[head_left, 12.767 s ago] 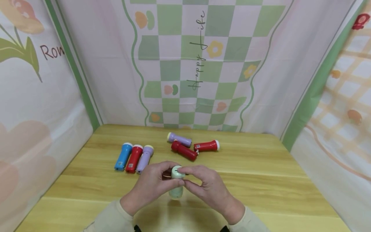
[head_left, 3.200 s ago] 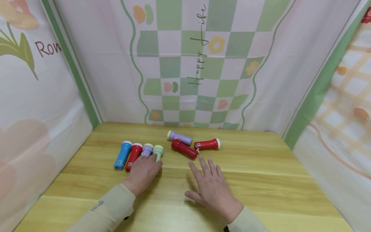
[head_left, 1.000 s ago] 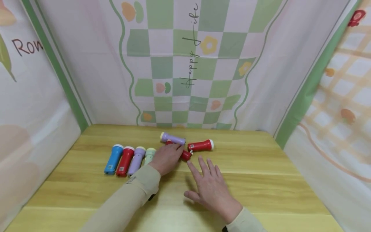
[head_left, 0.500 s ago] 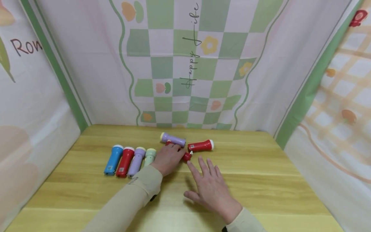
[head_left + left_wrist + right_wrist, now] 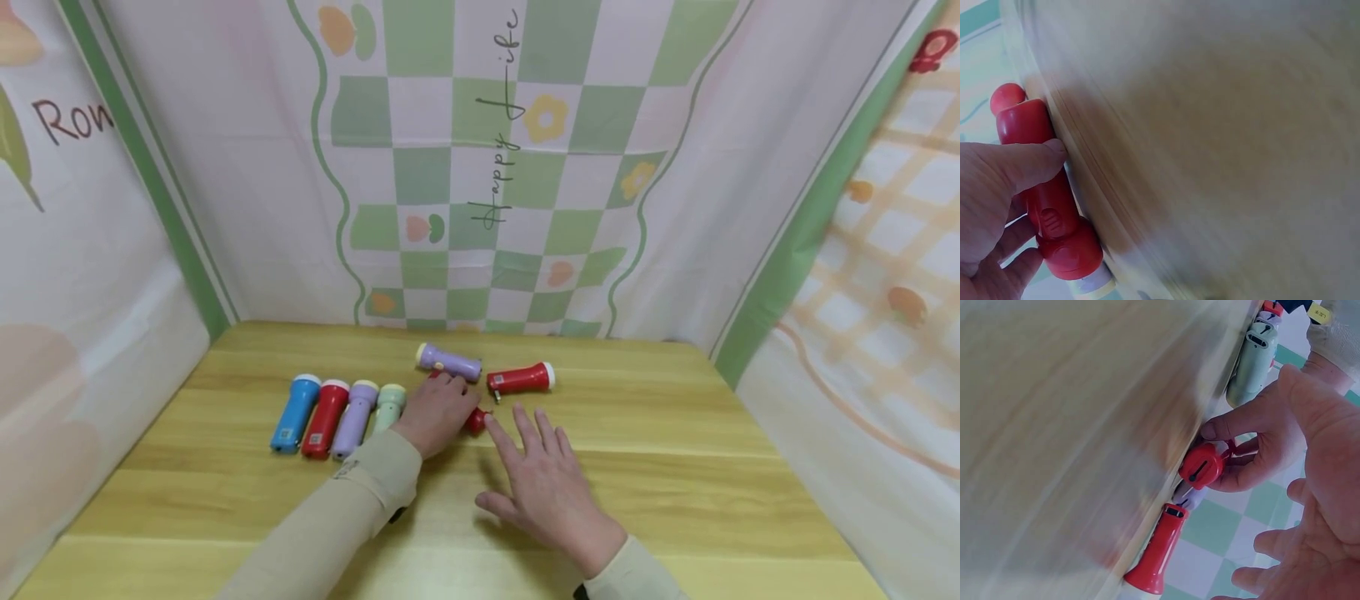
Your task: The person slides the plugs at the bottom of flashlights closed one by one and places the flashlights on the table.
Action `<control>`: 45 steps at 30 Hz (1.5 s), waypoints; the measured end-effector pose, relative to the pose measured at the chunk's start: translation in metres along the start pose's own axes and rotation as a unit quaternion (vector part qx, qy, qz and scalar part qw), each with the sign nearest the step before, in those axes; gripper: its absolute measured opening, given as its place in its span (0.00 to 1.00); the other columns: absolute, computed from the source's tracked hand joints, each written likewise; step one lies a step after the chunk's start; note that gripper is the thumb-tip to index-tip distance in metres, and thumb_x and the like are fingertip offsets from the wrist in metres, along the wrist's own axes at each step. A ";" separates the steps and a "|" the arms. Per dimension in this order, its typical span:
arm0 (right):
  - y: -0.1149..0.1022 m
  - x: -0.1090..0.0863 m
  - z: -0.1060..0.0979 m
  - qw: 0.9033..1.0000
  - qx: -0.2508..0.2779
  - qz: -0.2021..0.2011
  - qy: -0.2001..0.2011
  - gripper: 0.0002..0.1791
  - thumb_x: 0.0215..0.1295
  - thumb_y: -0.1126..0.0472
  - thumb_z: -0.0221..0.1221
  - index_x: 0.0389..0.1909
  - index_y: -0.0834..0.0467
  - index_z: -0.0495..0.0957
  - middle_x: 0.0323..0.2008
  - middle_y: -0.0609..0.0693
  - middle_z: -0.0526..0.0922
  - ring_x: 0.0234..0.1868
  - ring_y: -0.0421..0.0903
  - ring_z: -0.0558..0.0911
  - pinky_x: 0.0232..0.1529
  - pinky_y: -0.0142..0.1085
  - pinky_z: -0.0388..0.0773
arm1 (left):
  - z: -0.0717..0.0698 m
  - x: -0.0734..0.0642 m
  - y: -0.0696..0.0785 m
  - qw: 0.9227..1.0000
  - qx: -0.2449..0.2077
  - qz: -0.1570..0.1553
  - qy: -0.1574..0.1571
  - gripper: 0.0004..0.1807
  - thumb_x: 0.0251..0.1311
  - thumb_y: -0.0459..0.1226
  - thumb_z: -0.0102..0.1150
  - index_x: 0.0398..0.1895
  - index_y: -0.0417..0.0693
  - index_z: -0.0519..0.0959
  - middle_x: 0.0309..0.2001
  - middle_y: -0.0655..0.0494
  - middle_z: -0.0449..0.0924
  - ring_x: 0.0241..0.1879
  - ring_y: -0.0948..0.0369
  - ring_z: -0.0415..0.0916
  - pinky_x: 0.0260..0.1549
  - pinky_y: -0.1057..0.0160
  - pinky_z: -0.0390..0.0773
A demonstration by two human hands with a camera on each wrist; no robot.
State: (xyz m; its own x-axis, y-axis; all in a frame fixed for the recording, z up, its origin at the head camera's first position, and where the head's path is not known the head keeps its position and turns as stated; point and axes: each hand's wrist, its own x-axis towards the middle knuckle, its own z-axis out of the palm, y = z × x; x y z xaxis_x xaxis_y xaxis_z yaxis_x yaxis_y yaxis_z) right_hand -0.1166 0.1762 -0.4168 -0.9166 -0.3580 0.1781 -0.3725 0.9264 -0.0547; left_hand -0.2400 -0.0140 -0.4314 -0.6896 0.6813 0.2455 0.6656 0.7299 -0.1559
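Note:
In the head view my left hand [image 5: 438,414] grips a red flashlight [image 5: 476,420] lying near the middle of the table, covering most of it. The left wrist view shows the thumb on one side of this flashlight [image 5: 1057,203] and fingers on the other, with its switch visible near the head. The right wrist view shows its tail end [image 5: 1200,467] by the left fingertips. My right hand [image 5: 551,492] is spread with straight fingers just right of it, holding nothing. A lavender flashlight [image 5: 450,363] lies behind the left hand, and another red one [image 5: 521,378] to its right.
A side-by-side row at the left holds a blue flashlight [image 5: 295,415], a red one [image 5: 326,421], a lavender one [image 5: 356,421] and a light green one [image 5: 390,404]. Patterned cloth [image 5: 420,175] hangs behind the wooden table [image 5: 637,467] and along both sides.
The light green flashlight, earlier in both hands, now lies at the row's right end. My left hand has moved onto the red flashlight, whose tail has shifted toward me. The right hand stays still lately.

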 end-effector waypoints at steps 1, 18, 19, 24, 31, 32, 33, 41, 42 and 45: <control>0.000 0.000 0.000 1.000 0.000 0.000 0.001 0.55 0.61 0.28 0.64 0.83 0.46 0.56 0.80 0.66 0.55 0.78 0.73 0.57 0.73 0.70 0.60 | 0.000 0.000 0.000 1.000 0.002 0.000 -0.003 0.15 0.71 0.35 0.62 0.59 0.53 0.83 0.54 0.49 0.84 0.56 0.50 0.80 0.60 0.52 0.81; -0.001 0.002 -0.004 1.000 0.013 -0.002 0.020 0.53 0.62 0.30 0.65 0.82 0.48 0.57 0.79 0.68 0.56 0.77 0.73 0.58 0.73 0.69 0.60 | -0.008 -0.006 0.005 1.000 0.020 0.020 -0.011 0.10 0.66 0.34 0.65 0.48 0.55 0.85 0.48 0.55 0.87 0.50 0.53 0.81 0.56 0.52 0.81; -0.001 0.002 -0.004 1.000 0.013 -0.002 0.021 0.53 0.62 0.30 0.65 0.82 0.48 0.58 0.79 0.68 0.56 0.77 0.73 0.58 0.73 0.69 0.60 | -0.009 -0.007 0.005 0.999 0.021 0.022 -0.014 0.10 0.67 0.34 0.65 0.48 0.55 0.85 0.48 0.55 0.87 0.50 0.53 0.81 0.55 0.52 0.82; -0.002 0.003 -0.006 0.999 0.010 -0.007 0.031 0.53 0.61 0.30 0.66 0.82 0.48 0.58 0.79 0.68 0.57 0.76 0.74 0.60 0.73 0.69 0.62 | -0.011 -0.013 0.005 0.999 0.017 0.027 -0.027 0.09 0.70 0.36 0.62 0.49 0.55 0.85 0.48 0.56 0.87 0.51 0.53 0.81 0.52 0.52 0.82; -0.002 0.004 -0.008 0.999 0.000 -0.019 0.051 0.53 0.60 0.32 0.68 0.81 0.50 0.59 0.78 0.69 0.59 0.75 0.74 0.62 0.71 0.68 0.64 | -0.015 -0.020 0.005 0.999 0.011 0.026 -0.044 0.12 0.74 0.37 0.59 0.56 0.54 0.84 0.52 0.56 0.87 0.55 0.54 0.81 0.59 0.52 0.80; -0.001 0.004 -0.008 0.999 0.001 -0.019 0.051 0.53 0.60 0.32 0.68 0.81 0.50 0.60 0.78 0.69 0.59 0.75 0.74 0.62 0.71 0.68 0.64 | -0.015 -0.021 0.006 0.999 0.008 0.026 -0.042 0.12 0.74 0.37 0.59 0.56 0.54 0.84 0.52 0.56 0.87 0.55 0.54 0.81 0.59 0.51 0.80; -0.001 0.005 -0.008 0.998 0.001 -0.020 0.052 0.53 0.60 0.32 0.69 0.81 0.50 0.60 0.78 0.69 0.60 0.75 0.74 0.62 0.71 0.68 0.65 | -0.016 -0.022 0.006 0.999 0.004 0.026 -0.039 0.12 0.74 0.37 0.59 0.56 0.54 0.83 0.52 0.56 0.87 0.55 0.54 0.81 0.59 0.51 0.80; 0.002 0.008 -0.011 0.997 0.018 -0.030 0.075 0.53 0.61 0.36 0.71 0.80 0.54 0.60 0.77 0.69 0.62 0.72 0.77 0.65 0.69 0.68 0.67 | -0.024 -0.027 0.009 0.997 -0.070 0.008 -0.028 0.16 0.72 0.47 0.64 0.57 0.53 0.81 0.51 0.55 0.87 0.53 0.54 0.81 0.57 0.52 0.80; 0.003 0.008 -0.011 0.996 0.021 -0.033 0.079 0.53 0.61 0.37 0.71 0.80 0.54 0.60 0.76 0.69 0.63 0.72 0.76 0.66 0.70 0.67 0.67 | -0.025 -0.027 0.009 0.996 -0.084 0.006 -0.026 0.17 0.72 0.48 0.64 0.57 0.53 0.81 0.51 0.55 0.87 0.52 0.54 0.81 0.56 0.52 0.80; 0.005 0.009 -0.012 0.995 0.031 -0.038 0.092 0.53 0.61 0.39 0.72 0.81 0.56 0.59 0.76 0.69 0.64 0.72 0.75 0.67 0.71 0.66 0.67 | -0.030 -0.028 0.010 0.992 -0.124 0.002 -0.022 0.19 0.71 0.50 0.64 0.58 0.53 0.80 0.50 0.56 0.87 0.51 0.55 0.81 0.55 0.53 0.80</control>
State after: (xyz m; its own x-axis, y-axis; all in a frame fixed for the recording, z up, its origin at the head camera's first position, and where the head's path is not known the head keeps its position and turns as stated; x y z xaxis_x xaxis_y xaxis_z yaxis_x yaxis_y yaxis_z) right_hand -0.1245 0.1792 -0.4032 -0.8455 -0.3944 0.3599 -0.4532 0.8865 -0.0931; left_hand -0.2048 -0.0275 -0.4110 -0.6951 0.6901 0.2015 0.7142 0.6949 0.0841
